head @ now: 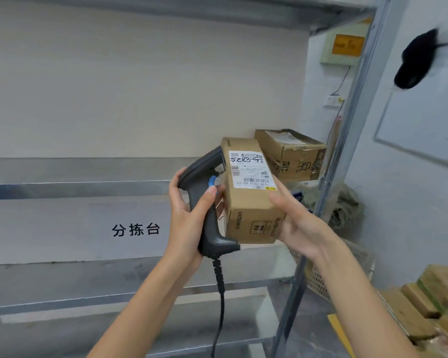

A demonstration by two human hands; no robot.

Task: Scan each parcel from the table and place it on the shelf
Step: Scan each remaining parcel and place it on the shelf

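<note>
Head view: a brown parcel (251, 202) is held up in front of the shelf (75, 188), gripped by the right hand (303, 223), fingers wrapped round its right side and near end. A corded scanner (204, 202) is gripped by the left hand (189, 218), fingers curled on the handle, one fingertip resting by the blue trigger. So both hands are clamped on sth; neither is free.

Key relation: scanner sits just left of the parcel, touching or almost touching its left face; which one can't be told. The scanner head is tucked behind the parcel's far left edge, so it is judged not to be aimed at the white label (250, 169), which faces up twd the camera. Parcel's long axis runs away from the person, far end tilted up. For a scan, the label wd prob. need to be turned twd the scanner window, or the scanner drawn back and tipped over it. For placing, the right hand is nearer the shelf's right end, where another box (290, 153) already sits, just beyond the parcel.

Hidden or unclear: scanner window is blocked by the parcel; label print is too small to read apart from handwritten digits; no table is seen in frame; the cable (220, 306) is cut off at the bottom edge.
</note>
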